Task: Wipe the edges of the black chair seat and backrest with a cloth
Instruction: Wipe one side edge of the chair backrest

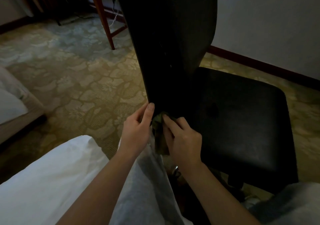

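Cloth (160, 134) between hands (136, 131) (183, 138), against backrest (169, 51)

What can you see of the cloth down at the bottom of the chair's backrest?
The cloth is dark green, soft-looking fabric, bunched and crumpled. The right hand grips it, pressing its top against the lower edge of the black backrest, while a loose tail hangs down. The left hand holds that edge just beside it; whether it touches the cloth is unclear.
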`<state>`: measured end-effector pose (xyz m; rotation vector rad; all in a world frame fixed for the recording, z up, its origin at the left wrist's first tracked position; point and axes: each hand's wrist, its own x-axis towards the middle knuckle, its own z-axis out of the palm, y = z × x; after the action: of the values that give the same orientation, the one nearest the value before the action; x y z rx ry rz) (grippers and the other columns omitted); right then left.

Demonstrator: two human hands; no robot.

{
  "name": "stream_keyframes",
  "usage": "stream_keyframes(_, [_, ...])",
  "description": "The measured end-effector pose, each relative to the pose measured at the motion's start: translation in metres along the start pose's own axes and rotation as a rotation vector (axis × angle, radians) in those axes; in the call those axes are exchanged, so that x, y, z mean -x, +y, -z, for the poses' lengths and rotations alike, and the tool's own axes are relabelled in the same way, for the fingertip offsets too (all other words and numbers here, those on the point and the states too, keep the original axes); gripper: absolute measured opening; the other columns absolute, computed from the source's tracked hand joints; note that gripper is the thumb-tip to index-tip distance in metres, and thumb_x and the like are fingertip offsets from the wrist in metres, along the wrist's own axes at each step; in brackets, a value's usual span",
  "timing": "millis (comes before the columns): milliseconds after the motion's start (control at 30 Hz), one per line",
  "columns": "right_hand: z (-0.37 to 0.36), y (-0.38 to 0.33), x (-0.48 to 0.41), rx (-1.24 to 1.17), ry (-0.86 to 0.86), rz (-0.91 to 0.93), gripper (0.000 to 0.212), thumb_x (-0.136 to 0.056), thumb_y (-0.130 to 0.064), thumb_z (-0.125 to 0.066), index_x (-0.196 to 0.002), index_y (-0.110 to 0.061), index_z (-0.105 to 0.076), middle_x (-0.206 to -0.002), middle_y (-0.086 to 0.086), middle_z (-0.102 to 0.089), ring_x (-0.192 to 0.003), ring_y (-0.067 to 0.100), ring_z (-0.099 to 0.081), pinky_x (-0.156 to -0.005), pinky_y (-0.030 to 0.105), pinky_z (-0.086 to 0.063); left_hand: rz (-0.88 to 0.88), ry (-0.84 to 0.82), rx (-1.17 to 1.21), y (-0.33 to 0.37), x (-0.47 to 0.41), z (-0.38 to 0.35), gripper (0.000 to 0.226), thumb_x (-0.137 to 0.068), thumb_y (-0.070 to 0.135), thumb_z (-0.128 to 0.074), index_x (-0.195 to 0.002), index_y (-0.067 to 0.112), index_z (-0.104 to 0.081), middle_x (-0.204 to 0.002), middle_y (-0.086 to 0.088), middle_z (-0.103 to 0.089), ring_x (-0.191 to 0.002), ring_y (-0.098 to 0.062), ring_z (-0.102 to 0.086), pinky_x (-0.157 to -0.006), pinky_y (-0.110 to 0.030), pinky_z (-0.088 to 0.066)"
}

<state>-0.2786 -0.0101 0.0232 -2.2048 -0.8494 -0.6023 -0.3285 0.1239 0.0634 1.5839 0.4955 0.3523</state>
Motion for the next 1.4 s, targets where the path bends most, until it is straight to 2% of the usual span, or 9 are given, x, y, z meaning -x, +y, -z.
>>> stream_keyframes(100, [-0.011, 0.001, -0.001, 0.039, -0.05, -0.023, 0.017, -0.092, -0.023, -0.066, -0.104, -0.015, -0.074, -0.083, 0.001, -0.065, -0.05, 0.013, -0.056, -0.046, 0.019, -0.043, -0.001, 0.003, -0.007, 0.002, 0.0, -0.001, 0.085, -0.072, 0.087, -0.051, -0.132, 0.029, -0.063, -0.12, 0.013, -0.071, -0.117, -0.006, -0.063, -0.105, -0.044, -0.049])
stream_keyframes(267, [-0.027, 0.022, 0.024, 0.107, -0.206, -0.142, 0.035, -0.09, -0.034, -0.043, -0.089, -0.023, -0.076, -0.072, -0.001, -0.061, -0.04, 0.016, -0.052, -0.034, 0.027, -0.041, 0.018, -0.001, 0.021, 0.002, -0.001, -0.004, 0.074, -0.078, 0.08, -0.054, -0.129, 0.028, -0.065, -0.12, 0.011, -0.071, -0.117, -0.01, -0.065, -0.105, -0.045, -0.048])
stream_keyframes(400, [-0.015, 0.028, 0.033, 0.048, -0.109, -0.137, 0.034, -0.091, -0.031, -0.048, -0.107, -0.019, -0.075, -0.079, -0.001, -0.063, -0.048, 0.013, -0.056, -0.04, 0.024, -0.045, 0.036, -0.002, 0.07, 0.004, 0.0, -0.006, 0.054, -0.084, 0.059, -0.052, -0.125, 0.026, -0.065, -0.115, 0.011, -0.073, -0.111, -0.008, -0.068, -0.101, -0.037, -0.053])
stream_keyframes(600, [-0.013, 0.012, 0.012, -0.09, 0.053, -0.038, 0.028, -0.094, -0.027, -0.058, -0.115, -0.014, -0.072, -0.094, 0.002, -0.069, -0.066, 0.012, -0.062, -0.056, 0.021, -0.053, 0.031, 0.006, 0.039, 0.002, 0.0, -0.004, 0.065, -0.084, 0.062, -0.05, -0.134, 0.022, -0.061, -0.123, 0.01, -0.07, -0.118, -0.008, -0.064, -0.105, -0.041, -0.05])
stream_keyframes(767, [-0.039, 0.02, 0.026, -0.02, -0.133, -0.13, 0.023, -0.091, -0.028, -0.055, -0.101, -0.021, -0.075, -0.082, 0.001, -0.066, -0.05, 0.016, -0.057, -0.041, 0.026, -0.047, 0.025, 0.027, 0.039, 0.005, 0.001, -0.007, 0.059, -0.085, 0.06, -0.05, -0.13, 0.024, -0.064, -0.119, 0.011, -0.072, -0.114, -0.008, -0.066, -0.102, -0.041, -0.052])
stream_keyframes(867, [-0.047, 0.037, 0.049, 0.026, -0.226, -0.228, 0.016, -0.082, -0.02, -0.074, -0.098, -0.022, -0.076, -0.074, 0.0, -0.064, -0.044, 0.015, -0.054, -0.035, 0.028, -0.045, 0.038, 0.035, 0.044, 0.005, 0.002, -0.008, 0.062, -0.083, 0.061, -0.052, -0.13, 0.023, -0.064, -0.118, 0.01, -0.072, -0.112, -0.007, -0.067, -0.1, -0.038, -0.053])
stream_keyframes(1067, [-0.029, 0.034, 0.052, -0.077, -0.081, -0.116, 0.03, -0.093, -0.027, -0.056, -0.116, -0.016, -0.072, -0.092, 0.003, -0.068, -0.059, 0.015, -0.062, -0.047, 0.028, -0.052, 0.045, 0.038, 0.037, 0.001, 0.001, -0.008, 0.057, -0.084, 0.058, -0.05, -0.125, 0.021, -0.066, -0.117, 0.007, -0.073, -0.114, -0.011, -0.067, -0.094, -0.031, -0.056])
stream_keyframes(1200, [-0.029, 0.022, 0.024, -0.14, 0.005, -0.074, 0.026, -0.094, -0.026, -0.057, -0.113, -0.015, -0.072, -0.091, 0.003, -0.067, -0.059, 0.014, -0.06, -0.048, 0.027, -0.052, 0.052, 0.05, 0.009, 0.004, 0.003, -0.008, 0.065, -0.085, 0.064, -0.051, -0.13, 0.018, -0.064, -0.122, 0.003, -0.071, -0.117, -0.013, -0.065, -0.102, -0.042, -0.052])
stream_keyframes(1400, [-0.046, 0.04, 0.043, 0.01, -0.262, -0.176, 0.013, -0.081, -0.017, -0.075, -0.093, -0.02, -0.076, -0.073, 0.0, -0.061, -0.044, 0.015, -0.052, -0.035, 0.027, -0.043, 0.071, 0.047, -0.015, 0.01, 0.004, -0.01, 0.052, -0.082, 0.065, -0.05, -0.115, 0.03, -0.069, -0.114, 0.008, -0.074, -0.111, -0.008, -0.067, -0.1, -0.041, -0.053])
